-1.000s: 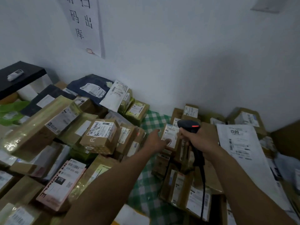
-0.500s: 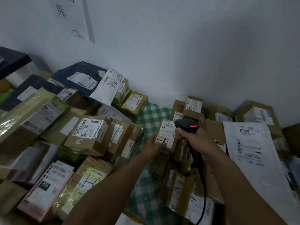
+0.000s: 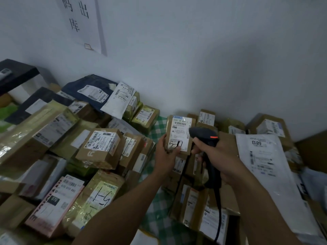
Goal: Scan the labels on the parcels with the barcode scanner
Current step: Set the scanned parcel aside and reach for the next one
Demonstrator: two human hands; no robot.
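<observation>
Checked green cloth (image 3: 155, 220), left hand (image 3: 164, 154) pinching flat cardboard parcel (image 3: 180, 133), right hand (image 3: 217, 156) curled round black scanner (image 3: 203, 134).

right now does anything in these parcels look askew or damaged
The brown box left of the held parcel sits tilted on its neighbours, so it might slide. No clear damage or spills show.

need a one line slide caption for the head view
Left hand holds up a small brown parcel while the right hand holds the barcode scanner close to its label.
</observation>
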